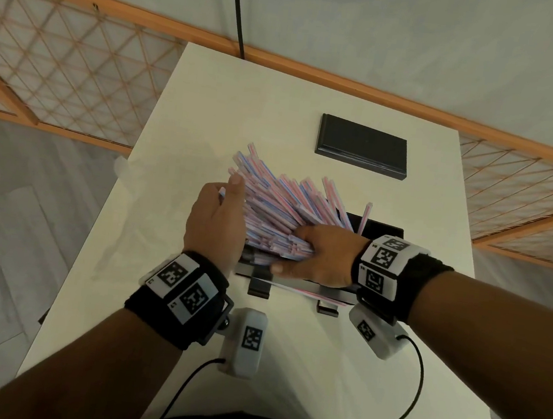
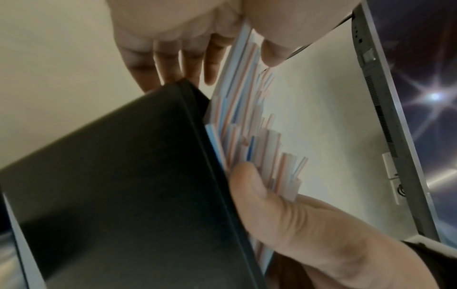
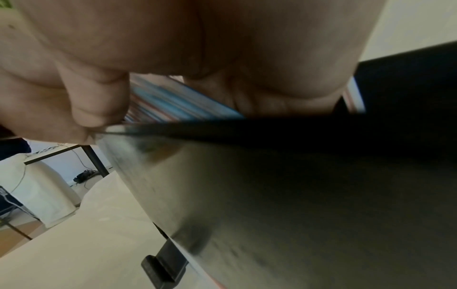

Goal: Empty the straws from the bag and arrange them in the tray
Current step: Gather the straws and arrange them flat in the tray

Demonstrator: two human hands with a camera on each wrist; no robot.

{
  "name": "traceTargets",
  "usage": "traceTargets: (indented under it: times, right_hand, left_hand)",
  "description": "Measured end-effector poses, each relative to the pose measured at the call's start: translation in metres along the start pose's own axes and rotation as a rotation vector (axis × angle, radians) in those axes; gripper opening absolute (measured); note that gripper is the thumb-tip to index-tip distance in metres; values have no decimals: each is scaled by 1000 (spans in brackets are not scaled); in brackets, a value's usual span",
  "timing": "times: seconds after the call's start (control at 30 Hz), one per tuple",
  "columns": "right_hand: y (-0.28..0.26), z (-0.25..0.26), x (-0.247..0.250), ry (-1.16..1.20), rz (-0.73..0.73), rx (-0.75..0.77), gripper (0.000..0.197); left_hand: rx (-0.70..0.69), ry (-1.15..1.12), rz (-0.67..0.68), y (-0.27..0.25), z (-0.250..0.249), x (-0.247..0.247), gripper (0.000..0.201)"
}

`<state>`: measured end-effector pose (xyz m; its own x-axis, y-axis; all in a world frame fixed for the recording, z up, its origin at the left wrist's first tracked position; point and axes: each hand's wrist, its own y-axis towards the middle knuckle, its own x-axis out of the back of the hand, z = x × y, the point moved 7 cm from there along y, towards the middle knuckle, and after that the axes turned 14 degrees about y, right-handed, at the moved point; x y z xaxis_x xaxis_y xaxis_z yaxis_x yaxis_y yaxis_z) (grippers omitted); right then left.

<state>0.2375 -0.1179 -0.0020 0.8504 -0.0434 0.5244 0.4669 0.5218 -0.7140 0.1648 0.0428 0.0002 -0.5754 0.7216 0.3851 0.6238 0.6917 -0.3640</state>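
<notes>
A thick bundle of pink-and-blue striped straws fans up and away to the left from a black tray at the table's middle. My right hand grips the bundle's near end, with the straws between thumb and curled fingers just above the tray wall. My left hand lies flat against the bundle's left side, thumb over the top. Its fingers are straight beside the straws. One straw stands apart at the tray's right. I cannot pick out the bag with certainty.
A second flat black tray or lid lies farther back on the white table. A single straw lies along the tray's front edge. The table's left edge drops to the floor. Cables trail from both wrist cameras near my body.
</notes>
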Motion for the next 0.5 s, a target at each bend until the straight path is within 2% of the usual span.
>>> traceTargets:
  times: [0.17, 0.3, 0.37, 0.43, 0.5]
  right_hand:
    - [-1, 2, 0, 78, 10, 35, 57]
    - [1, 5, -4, 57, 62, 55, 61]
    - [3, 4, -4, 50, 75, 41, 56]
    - [4, 4, -3, 30, 80, 18, 54]
    - [4, 5, 0, 10, 68, 21, 63]
  left_hand:
    - [-16, -78, -23, -2, 0, 1, 24]
    - [-83, -87, -30, -7, -4, 0, 24]
    - [-92, -129, -37, -6, -3, 0, 24]
    - [-91, -193, -70, -4, -1, 1, 39]
    - [-83, -253, -98, -3, 0, 2, 56]
